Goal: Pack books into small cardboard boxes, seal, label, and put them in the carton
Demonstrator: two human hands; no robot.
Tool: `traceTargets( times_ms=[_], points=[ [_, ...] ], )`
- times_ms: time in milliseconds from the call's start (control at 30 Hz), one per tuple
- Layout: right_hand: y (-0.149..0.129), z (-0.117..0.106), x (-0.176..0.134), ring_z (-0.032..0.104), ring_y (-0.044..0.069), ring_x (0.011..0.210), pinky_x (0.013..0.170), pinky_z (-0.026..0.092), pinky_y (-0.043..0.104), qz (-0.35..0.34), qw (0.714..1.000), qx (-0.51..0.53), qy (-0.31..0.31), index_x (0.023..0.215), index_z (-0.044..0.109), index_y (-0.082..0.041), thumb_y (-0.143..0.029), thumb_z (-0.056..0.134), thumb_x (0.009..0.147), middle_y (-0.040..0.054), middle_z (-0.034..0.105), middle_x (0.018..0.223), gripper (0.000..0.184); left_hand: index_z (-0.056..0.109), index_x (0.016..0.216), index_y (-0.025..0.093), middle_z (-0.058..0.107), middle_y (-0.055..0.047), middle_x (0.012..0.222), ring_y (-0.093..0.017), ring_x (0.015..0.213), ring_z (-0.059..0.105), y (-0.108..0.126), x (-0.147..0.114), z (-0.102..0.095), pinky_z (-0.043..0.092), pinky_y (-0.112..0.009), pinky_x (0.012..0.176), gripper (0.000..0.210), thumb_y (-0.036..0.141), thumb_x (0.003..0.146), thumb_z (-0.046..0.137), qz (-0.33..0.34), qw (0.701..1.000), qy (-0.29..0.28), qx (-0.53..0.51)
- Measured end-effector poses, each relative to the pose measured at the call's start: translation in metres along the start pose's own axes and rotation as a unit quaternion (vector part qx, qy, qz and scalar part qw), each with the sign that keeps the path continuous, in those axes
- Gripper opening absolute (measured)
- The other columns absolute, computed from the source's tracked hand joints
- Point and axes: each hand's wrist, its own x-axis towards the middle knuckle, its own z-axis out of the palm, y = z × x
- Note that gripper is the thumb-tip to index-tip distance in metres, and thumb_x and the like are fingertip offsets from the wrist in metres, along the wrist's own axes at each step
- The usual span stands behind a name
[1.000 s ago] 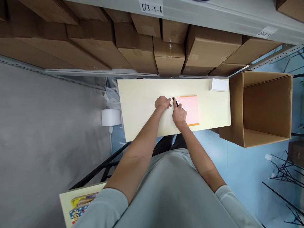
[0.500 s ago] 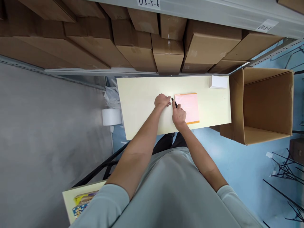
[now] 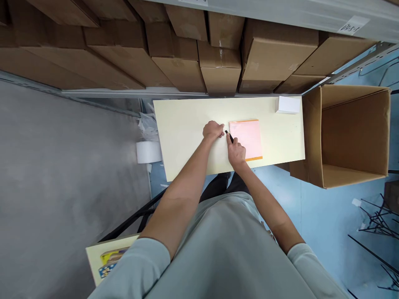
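My right hand [image 3: 237,153] is closed around a slim black tool [image 3: 230,137], perhaps a pen or a small cutter. Its forefinger lies along the tool, and the tip points up and left. My left hand [image 3: 212,130] is closed just left of that tip, with thumb and fingers pinched. Whatever it may hold is too small to make out. Beside both hands a flat pink square [image 3: 247,139] with orange top and bottom edges lies on the cream tabletop [image 3: 183,124]. Part of my right hand overlaps its lower left side.
A small white box [image 3: 288,105] sits at the table's far right corner. An open cardboard box [image 3: 322,137] stands at the right end. Cartons [image 3: 220,70] line the shelf ahead. At the left end is a white roll [image 3: 149,152]. A side table [image 3: 93,253] holds colourful packets.
My right hand has shifted slightly down and right with the black tool, whose tip is a little farther from my left hand. My left hand stays nearly in place.
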Motion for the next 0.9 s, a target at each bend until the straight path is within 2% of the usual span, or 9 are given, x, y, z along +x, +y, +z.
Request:
traceTargets(
  times_ms=[233,400,533,667,767,900],
  points=[
    [0.009,-0.003,-0.007,0.071,0.026,0.115,0.094,0.064,0.039,-0.033,0.999,-0.022,-0.007,0.177,0.022,-0.025,-0.008,0.027,0.109,0.0209,0.058,0.139,0.071,0.069,0.072,0.023,0.08,-0.002,0.07,-0.021,0.076,0.079,-0.001,0.001,0.001,0.059,-0.033,0.088,0.026,0.036,0.094,0.071,0.001,1.0,0.006,-0.003],
    [0.011,0.002,-0.012,0.069,0.027,0.117,0.096,0.064,0.042,-0.037,0.999,-0.014,-0.012,0.178,0.017,-0.026,-0.009,0.03,0.108,0.0218,0.058,0.139,0.073,0.07,0.075,0.023,0.08,-0.002,0.069,-0.021,0.074,0.078,-0.002,0.003,0.003,0.06,-0.032,0.086,0.024,0.037,0.095,0.07,0.005,1.0,0.009,0.004],
    [0.01,0.008,-0.016,0.07,0.028,0.117,0.096,0.064,0.042,-0.028,1.0,0.0,-0.014,0.177,0.023,-0.023,-0.009,0.029,0.109,0.0236,0.056,0.139,0.07,0.071,0.081,0.023,0.081,-0.002,0.071,-0.021,0.071,0.078,-0.002,0.002,0.004,0.061,-0.032,0.083,0.02,0.036,0.096,0.07,0.002,1.0,0.008,-0.002],
    [0.005,0.011,-0.021,0.072,0.025,0.115,0.094,0.064,0.039,-0.003,1.0,0.005,-0.011,0.178,0.022,-0.028,-0.009,0.035,0.109,0.0204,0.058,0.136,0.072,0.072,0.085,0.023,0.081,-0.002,0.072,-0.02,0.072,0.079,-0.001,0.0,0.004,0.061,-0.031,0.084,0.019,0.038,0.096,0.071,0.007,1.0,0.015,0.004],
    [0.001,0.012,-0.024,0.074,0.023,0.112,0.093,0.064,0.035,0.02,1.0,0.003,-0.02,0.178,0.018,-0.031,-0.009,0.042,0.108,0.0183,0.059,0.135,0.077,0.072,0.082,0.023,0.081,-0.001,0.071,-0.02,0.075,0.079,-0.001,-0.002,0.004,0.061,-0.03,0.085,0.022,0.039,0.097,0.069,0.008,1.0,0.014,0.016],
    [0.001,0.013,-0.03,0.075,0.021,0.108,0.09,0.064,0.032,0.028,0.999,-0.002,-0.025,0.177,0.02,-0.028,-0.007,0.041,0.108,0.0183,0.059,0.136,0.075,0.069,0.076,0.025,0.081,-0.002,0.072,-0.021,0.08,0.079,-0.002,-0.002,0.006,0.06,-0.031,0.085,0.026,0.037,0.098,0.065,0.016,0.999,0.023,0.027]
  ],
)
